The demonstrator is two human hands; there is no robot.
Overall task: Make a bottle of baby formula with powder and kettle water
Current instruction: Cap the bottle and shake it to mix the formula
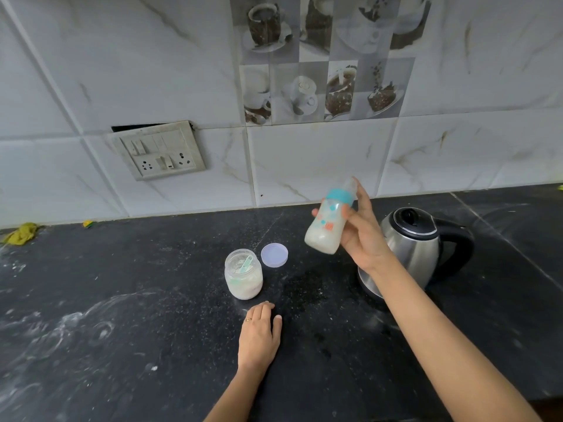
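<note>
Your left hand [259,333] lies palm-down on the counter [122,300], fingers straight and together, gripping nothing, arm reaching in from below. Just beyond it stands the open jar [243,275], scoop [246,264] inside, lid [274,254] flat just beside it. Your right arm stretches up from the lower right, and the right hand [362,236] wraps thumb and fingers round the bottle [327,226], raised above the counter, tilted, milky liquid pooled at its base. Behind that wrist sits the kettle [417,248].
</note>
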